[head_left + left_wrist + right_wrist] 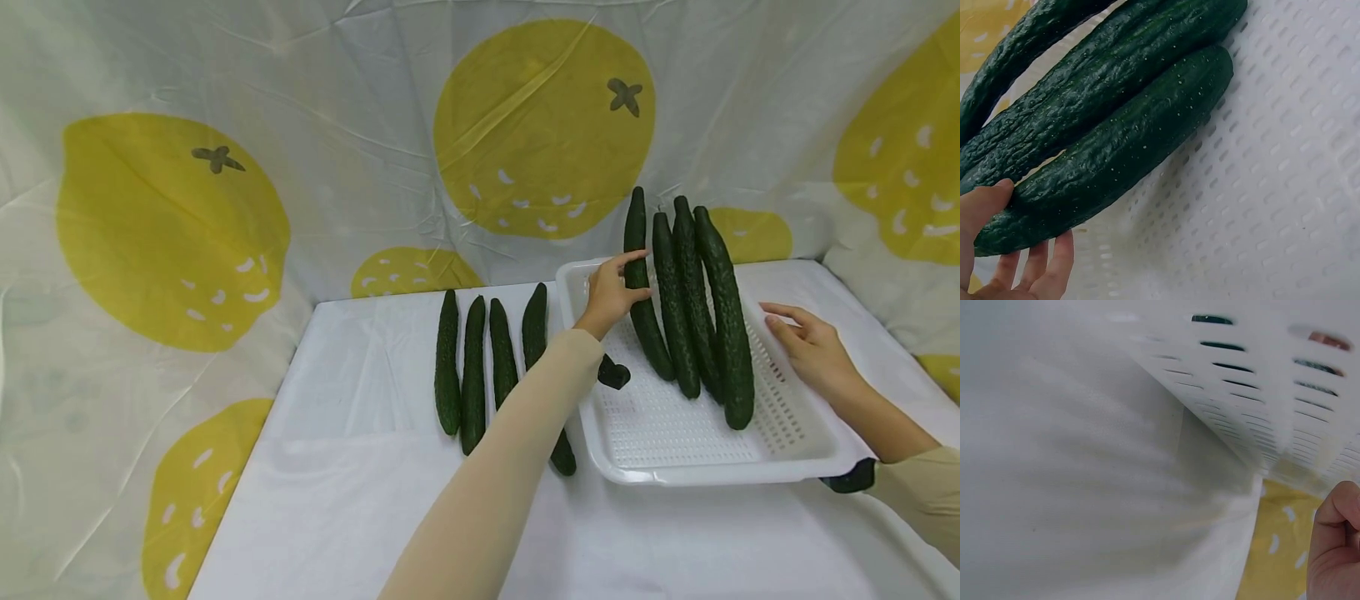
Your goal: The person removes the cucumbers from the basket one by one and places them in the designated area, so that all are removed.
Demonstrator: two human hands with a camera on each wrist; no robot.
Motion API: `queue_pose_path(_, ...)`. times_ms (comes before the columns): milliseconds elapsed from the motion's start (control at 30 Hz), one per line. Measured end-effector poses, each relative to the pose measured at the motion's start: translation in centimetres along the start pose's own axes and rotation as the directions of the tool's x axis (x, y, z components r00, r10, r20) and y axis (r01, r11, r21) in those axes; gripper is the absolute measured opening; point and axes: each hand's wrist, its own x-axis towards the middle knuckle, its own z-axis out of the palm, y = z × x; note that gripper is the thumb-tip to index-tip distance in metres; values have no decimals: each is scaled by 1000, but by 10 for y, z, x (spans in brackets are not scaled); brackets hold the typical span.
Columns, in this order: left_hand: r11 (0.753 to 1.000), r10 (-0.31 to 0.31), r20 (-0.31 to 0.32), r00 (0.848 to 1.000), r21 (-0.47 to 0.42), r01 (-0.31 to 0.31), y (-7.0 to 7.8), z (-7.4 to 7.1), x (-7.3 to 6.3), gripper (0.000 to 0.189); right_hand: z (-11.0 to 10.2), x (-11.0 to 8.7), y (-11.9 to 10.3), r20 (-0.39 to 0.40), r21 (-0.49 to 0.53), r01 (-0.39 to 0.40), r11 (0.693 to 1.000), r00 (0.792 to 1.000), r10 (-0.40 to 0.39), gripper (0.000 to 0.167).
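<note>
My left hand [609, 293] grips the leftmost long dark green cucumber [652, 337] in the white plastic basket [645, 454]. Up close in the left wrist view, the thumb lies on top of this cucumber [1129, 150] near one end, the other fingers beneath it. Right beside it, several more cucumbers [723, 308] lean on the far wall, their upper ends above the rim. At the basket's right rim, my right hand [813, 350] holds on with thumb and fingers. The right wrist view shows its curled fingers [1338, 540] beside the slotted outer wall [1254, 381].
Left of the basket, several cucumbers [473, 375] lie side by side on the white-covered table [337, 483]; my left forearm passes over part of them. A white cloth printed with yellow fruit [543, 125] hangs behind the table's far edge.
</note>
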Motion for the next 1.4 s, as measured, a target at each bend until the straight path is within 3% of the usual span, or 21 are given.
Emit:
queue_pose_path(167, 996, 28, -23, 999, 82, -26, 0, 0, -1, 55, 0, 0, -1, 5, 6, -1, 1000, 1000, 1, 41)
queue_pose_path(367, 991, -2, -15, 1000, 136, 4, -1, -3, -4, 52, 0, 0, -2, 14, 4, -17, 1000, 1000, 17, 43)
queue_pose_path(633, 997, 5, -31, 1000, 75, -3, -2, -9, -5, 49, 1, -1, -3, 25, -57, -54, 997, 998, 56, 49)
queue_pose_path(833, 998, 43, 1, 999, 42, -43, 10, -18, -6, 47, 1, -1, -4, 30, -68, -58, 996, 998, 60, 49)
queue_pose_path(967, 1000, 22, 28, 999, -17, -21, 20, -24, -5, 48, -1, 0, -3, 23, -49, -34, 998, 999, 35, 47)
queue_pose_path(1100, 990, 3, 60, 998, -139, 6, 27, -32, -6, 46, -1, 0, -3, 20, -28, -28, 999, 999, 28, 47)
queue_pose_path(1400, 934, -1, 140, 990, -354, 51, 33, -56, -11, 43, 1, -1, -3, 15, -5, -27, 1000, 1000, 27, 46)
